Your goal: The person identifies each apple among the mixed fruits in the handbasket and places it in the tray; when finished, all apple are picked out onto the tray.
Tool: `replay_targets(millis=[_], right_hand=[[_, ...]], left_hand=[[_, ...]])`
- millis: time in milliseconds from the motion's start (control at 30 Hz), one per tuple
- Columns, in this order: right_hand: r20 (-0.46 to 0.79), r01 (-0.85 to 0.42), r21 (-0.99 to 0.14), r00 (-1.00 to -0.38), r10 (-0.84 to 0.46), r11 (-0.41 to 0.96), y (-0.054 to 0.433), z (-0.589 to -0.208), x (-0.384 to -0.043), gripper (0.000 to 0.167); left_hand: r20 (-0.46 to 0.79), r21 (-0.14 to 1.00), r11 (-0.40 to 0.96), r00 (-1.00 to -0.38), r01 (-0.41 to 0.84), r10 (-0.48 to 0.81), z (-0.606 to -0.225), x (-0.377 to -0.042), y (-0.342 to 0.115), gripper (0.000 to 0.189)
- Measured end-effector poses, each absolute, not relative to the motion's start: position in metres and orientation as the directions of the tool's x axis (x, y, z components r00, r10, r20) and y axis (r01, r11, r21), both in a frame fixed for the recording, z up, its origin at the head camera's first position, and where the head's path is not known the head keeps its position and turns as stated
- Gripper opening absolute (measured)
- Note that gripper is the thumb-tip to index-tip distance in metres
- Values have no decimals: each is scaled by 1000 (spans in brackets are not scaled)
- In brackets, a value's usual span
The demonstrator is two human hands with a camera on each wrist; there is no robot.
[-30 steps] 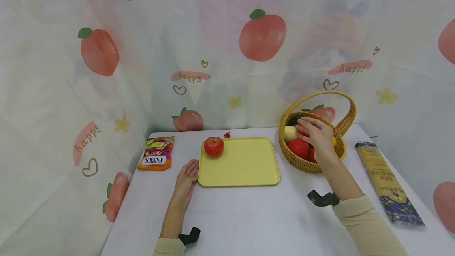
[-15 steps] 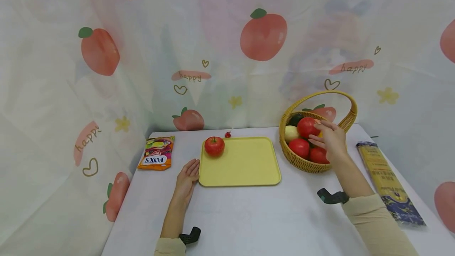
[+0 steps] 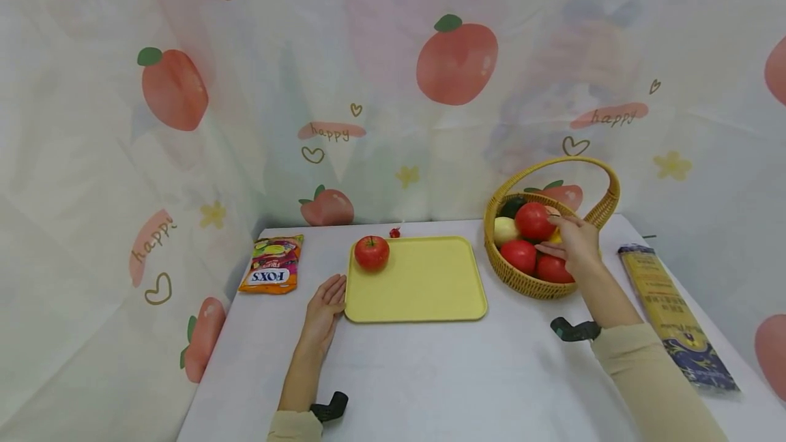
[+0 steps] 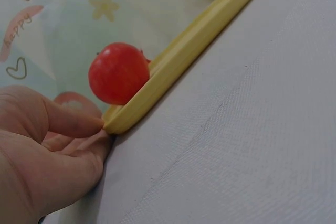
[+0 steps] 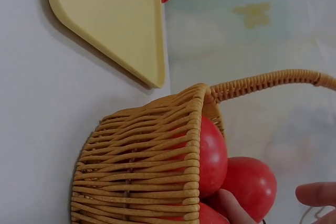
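On the worktop, a yellow tray is touched by the left hand, fingers loosely straight; a red apple is set in its far-left corner. Rightward, red fruit atop a wicker basket is met by the right hand, fingers parted, nothing gripped.

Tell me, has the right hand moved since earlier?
Yes: in the head view, the right hand has shifted rightward relative to the basket, mostly uncovering the top red fruit.

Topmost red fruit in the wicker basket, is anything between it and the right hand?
Nothing visible stands between the right hand and the topmost red fruit. The wicker basket's handle arches higher up, not between them.
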State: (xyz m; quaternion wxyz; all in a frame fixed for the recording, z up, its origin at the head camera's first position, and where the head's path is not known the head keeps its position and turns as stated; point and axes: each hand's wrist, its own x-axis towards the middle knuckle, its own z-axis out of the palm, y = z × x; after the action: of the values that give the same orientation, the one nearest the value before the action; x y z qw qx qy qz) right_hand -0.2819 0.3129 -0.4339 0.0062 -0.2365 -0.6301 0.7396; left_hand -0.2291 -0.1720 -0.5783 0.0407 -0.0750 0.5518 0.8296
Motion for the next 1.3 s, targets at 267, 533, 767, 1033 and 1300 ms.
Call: replay_targets(millis=[267,533,767,1033,1300], right_hand=[[-419,336,-899,-849,322,-283,320,-440,-296,73],[-469,321,-840,-836,287,-437,325,-442,-310,79],[-515,337,-803,-808,287,-491,332,-442,-315,92],[-531,306,-740,-812,241,-599,339,-440,-317,105],[-540,317,-666,-829,144,-675,338,-441,-317,49]], left_hand=[[-172,911,-380,-985,-157,-5,-578,-227,-172,64],[-170,908,-391,-985,-150,-16,-578,-227,-170,64],[-159,910,-390,-987,-142,-12,-579,-228,-168,64],[-160,913,-380,-987,-145,-6,-577,-228,-170,64],[-155,913,-383,-988,-139,-11,-577,-228,-171,64]])
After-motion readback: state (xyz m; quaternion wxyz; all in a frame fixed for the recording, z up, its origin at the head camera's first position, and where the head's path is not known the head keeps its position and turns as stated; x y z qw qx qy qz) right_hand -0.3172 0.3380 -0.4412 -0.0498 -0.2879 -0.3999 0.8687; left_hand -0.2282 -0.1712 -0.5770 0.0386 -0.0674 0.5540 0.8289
